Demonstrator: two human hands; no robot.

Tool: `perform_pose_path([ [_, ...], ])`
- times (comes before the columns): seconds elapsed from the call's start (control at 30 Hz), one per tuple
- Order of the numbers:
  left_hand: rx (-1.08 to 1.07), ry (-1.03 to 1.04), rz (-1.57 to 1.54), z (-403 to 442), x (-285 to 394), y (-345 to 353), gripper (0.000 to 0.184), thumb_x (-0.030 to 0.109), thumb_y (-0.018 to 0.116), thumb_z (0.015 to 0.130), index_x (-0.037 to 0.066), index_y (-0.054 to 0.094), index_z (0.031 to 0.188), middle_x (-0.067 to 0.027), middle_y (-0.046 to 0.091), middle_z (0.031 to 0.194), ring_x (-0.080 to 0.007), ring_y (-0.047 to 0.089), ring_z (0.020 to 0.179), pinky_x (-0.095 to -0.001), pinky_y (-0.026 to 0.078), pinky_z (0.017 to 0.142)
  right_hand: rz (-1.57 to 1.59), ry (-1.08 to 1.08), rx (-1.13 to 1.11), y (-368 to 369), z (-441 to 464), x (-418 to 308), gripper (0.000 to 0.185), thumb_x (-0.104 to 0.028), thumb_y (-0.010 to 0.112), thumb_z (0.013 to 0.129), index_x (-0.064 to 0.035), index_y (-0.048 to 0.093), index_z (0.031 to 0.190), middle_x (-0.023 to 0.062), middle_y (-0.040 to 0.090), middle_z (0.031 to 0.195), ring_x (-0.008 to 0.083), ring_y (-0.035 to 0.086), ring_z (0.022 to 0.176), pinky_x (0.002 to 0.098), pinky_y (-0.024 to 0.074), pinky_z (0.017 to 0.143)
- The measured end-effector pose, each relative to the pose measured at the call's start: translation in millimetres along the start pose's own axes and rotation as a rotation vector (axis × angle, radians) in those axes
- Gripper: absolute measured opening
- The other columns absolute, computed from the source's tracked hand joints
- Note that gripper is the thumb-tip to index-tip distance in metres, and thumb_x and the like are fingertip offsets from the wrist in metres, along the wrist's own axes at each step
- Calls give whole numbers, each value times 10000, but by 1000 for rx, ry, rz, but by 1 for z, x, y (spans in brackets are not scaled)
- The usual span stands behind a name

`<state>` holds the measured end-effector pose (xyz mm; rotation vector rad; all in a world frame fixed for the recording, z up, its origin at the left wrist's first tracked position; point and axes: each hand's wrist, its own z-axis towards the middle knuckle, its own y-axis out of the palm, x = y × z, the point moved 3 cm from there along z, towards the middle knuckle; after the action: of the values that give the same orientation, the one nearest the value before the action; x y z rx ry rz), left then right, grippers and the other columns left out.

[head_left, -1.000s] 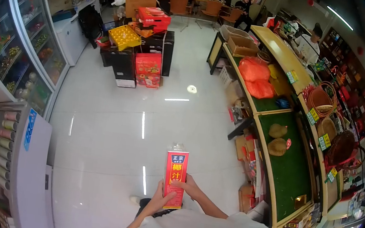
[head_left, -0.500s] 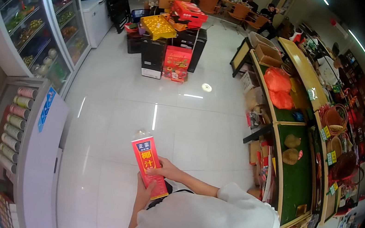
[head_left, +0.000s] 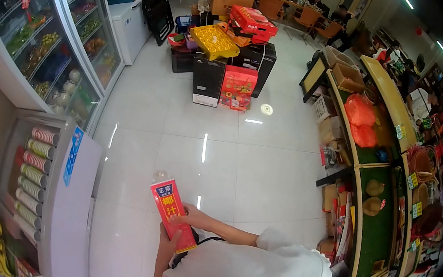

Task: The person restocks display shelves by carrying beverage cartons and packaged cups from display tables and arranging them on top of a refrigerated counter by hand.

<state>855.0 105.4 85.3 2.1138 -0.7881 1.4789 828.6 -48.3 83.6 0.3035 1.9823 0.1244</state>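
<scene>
In front of my body is a tall red drink carton point(head_left: 173, 209) with yellow lettering and a dark blue label near its top. It tilts, its upper end leaning away from me to the left. My left hand point(head_left: 168, 240) is closed around the lower part, thumb across the front face. My right hand point(head_left: 188, 216) grips the right side around mid-height, fingers bent over the front. A clear, rounded thing point(head_left: 160, 176) shows just past the carton's top; I cannot tell what it is.
Left stand a low display cooler point(head_left: 72, 202) with stacked cans and a tall glass-door fridge point(head_left: 50, 29). Ahead, boxes point(head_left: 206, 82) are piled on the tiled floor. A wooden shelf point(head_left: 355, 214) runs along the right. People sit at a far table point(head_left: 286, 1).
The view has shifted, so the room's objects sit farther right and lower in it. The carton appears slightly lower and to the left, with both hands still on it.
</scene>
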Motion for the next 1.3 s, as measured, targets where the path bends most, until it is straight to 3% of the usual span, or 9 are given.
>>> perform_pose_path([
  [0.33,144,18,-170,60,16,-81,598,159,575,887,21,266,1381,-154,429,1289,-243,458,1191,-346,413,975,-101,56,-38,38,119,-42,747,-480,755,705,32,506,1190,177,583,1136,237,556,1060,356,432,913],
  [0.43,271,219,-126,44,-7,-134,643,151,582,897,36,228,1421,-161,380,1338,-249,420,1239,-339,390,998,1,84,-122,99,149,-35,669,-422,744,756,35,521,1192,142,602,1117,188,589,1011,326,476,864],
  [0.5,397,163,-481,10,5,-155,707,180,603,900,43,182,1451,-162,336,1374,-251,378,1277,-343,348,1030,-80,153,-282,136,157,-28,574,-362,713,808,34,535,1184,110,625,1072,161,613,947,308,500,820],
  [0.6,473,252,-420,-20,-27,-205,772,173,613,902,107,117,1490,-135,278,1443,-211,336,1305,-337,332,1051,-53,80,-317,204,166,-17,469,-297,627,861,38,547,1178,115,639,1054,179,626,938,327,502,831],
  [0.7,475,259,-425,-60,-39,-251,774,209,612,907,116,119,1496,-122,223,1487,-202,291,1337,-335,332,1047,-149,110,-353,266,170,-6,541,-309,615,879,47,454,1253,122,580,1136,202,580,1026,315,458,885],
  [0.77,553,246,-438,-87,-66,-283,740,295,583,922,106,152,1493,-137,303,1468,-205,326,1329,-327,310,1053,-159,133,-413,310,178,18,608,-334,629,876,31,392,1301,119,536,1188,205,562,1044,317,442,906],
  [0.83,641,342,-571,-127,-85,-317,818,380,600,892,50,142,1483,-204,355,1417,-265,360,1306,-339,284,1064,-243,196,-513,364,175,38,635,-349,652,860,9,380,1309,119,536,1191,196,570,1052,331,478,861],
  [0.9,734,319,-601,-98,-55,-360,821,391,587,896,31,136,1480,-191,316,1457,-238,349,1320,-327,283,1067,-251,254,-654,389,238,2,633,-346,650,859,9,377,1306,125,542,1186,205,571,1067,335,494,846],
  [1.3,1437,-5,-5,-214,-85,-542,762,401,639,813,104,319,1438,-208,415,1325,-383,492,1155,-426,421,952,-502,466,-1090,648,318,46,533,-354,654,858,-76,457,1267,66,586,1117,171,627,937,343,538,746],
])
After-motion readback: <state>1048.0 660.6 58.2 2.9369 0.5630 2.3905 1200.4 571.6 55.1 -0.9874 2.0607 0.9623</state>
